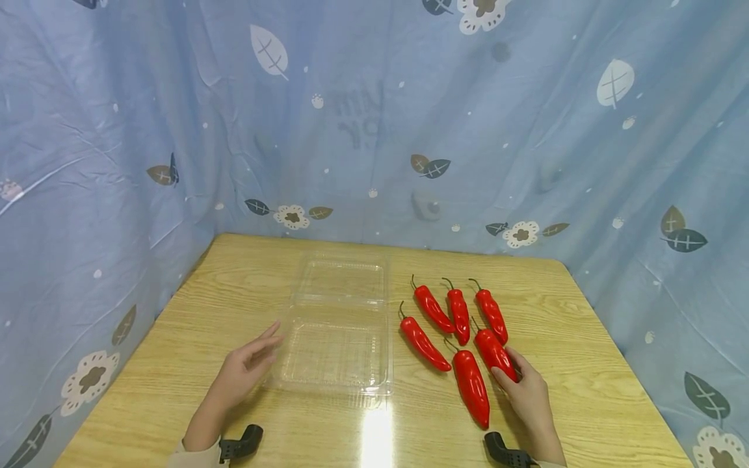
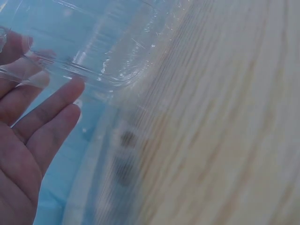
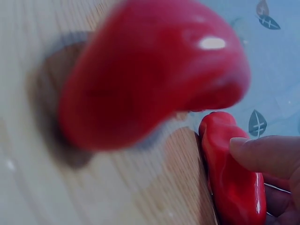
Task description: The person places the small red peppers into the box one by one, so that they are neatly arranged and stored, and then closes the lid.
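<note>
Several glossy red chili peppers with thin dark stems lie right of the middle of the table. My right hand (image 1: 531, 395) grips one red chili pepper (image 1: 493, 351) near its lower end, thumb on one side and fingers on the other. The right wrist view shows the thumb (image 3: 267, 153) against that pepper, while a nearer red chili pepper (image 3: 154, 75) looms large and blurred. A clear plastic clamshell box (image 1: 330, 392) lies unfolded in the middle. Beside its left edge, my left hand (image 1: 242, 370) has its fingers extended, with some seen through the plastic in the left wrist view.
A large red chili pepper (image 1: 471, 389) lies just left of my right hand, another (image 1: 424, 344) beside the box. Three more lie in a row farther back, among them a red chili pepper (image 1: 433, 309). A blue patterned curtain (image 1: 374, 130) surrounds the wooden table (image 1: 591, 390).
</note>
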Demonstrator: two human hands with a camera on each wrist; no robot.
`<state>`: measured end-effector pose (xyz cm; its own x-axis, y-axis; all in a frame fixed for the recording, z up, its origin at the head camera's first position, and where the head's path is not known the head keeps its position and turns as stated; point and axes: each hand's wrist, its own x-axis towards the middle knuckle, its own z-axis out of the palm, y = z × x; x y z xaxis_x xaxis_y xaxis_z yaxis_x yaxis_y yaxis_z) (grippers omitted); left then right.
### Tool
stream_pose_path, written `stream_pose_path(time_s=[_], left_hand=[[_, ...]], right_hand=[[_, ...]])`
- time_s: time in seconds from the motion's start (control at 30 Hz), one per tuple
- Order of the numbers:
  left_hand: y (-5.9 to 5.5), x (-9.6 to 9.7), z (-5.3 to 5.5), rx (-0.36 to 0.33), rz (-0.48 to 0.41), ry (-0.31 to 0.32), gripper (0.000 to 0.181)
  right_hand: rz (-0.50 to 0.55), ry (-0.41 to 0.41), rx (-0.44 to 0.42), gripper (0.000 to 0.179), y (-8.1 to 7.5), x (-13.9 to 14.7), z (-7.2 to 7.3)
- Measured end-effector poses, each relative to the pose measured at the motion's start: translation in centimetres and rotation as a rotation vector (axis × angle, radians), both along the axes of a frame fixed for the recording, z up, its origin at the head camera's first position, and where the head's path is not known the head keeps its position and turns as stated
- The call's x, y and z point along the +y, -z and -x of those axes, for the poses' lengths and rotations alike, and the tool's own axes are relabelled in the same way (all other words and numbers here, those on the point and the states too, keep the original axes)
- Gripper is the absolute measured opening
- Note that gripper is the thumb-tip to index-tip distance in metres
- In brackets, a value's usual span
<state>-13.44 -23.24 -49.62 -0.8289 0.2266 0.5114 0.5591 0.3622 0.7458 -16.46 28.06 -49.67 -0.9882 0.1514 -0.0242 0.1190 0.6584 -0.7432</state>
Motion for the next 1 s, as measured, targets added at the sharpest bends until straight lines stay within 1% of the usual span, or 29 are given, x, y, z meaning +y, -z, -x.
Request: stream_pose_path(time_s=[0.17,0.4,0.63,0.87,1.0], left_hand=[[-0.02,0.03,-0.07,0.002,-0.005,0.004,0.030],[-0.17,0.08,-0.16,-0.012,-0.010,0.006,0.030],[-0.13,0.03,-0.26,-0.032,-0.016,-0.004,0.030],[-0.10,0.00,-0.20,-0.054,-0.029,0.004,0.030],[-0.09,-0.01,-0.13,-0.056,-0.035,0.007,0.030]], right_hand=[[-0.013,0.002,0.026,0.062,0.10,-0.07,-0.05],[0.004,-0.007,0.048,0.058,-0.04,-0.24,-0.16],[-0.032,0.001,0.071,0.056,0.12,-0.29,-0.12],[-0.002,0.013,0.045,0.056,0.15,-0.11,0.04],[0.022,0.014,0.056,0.055,0.11,-0.02,-0.01]])
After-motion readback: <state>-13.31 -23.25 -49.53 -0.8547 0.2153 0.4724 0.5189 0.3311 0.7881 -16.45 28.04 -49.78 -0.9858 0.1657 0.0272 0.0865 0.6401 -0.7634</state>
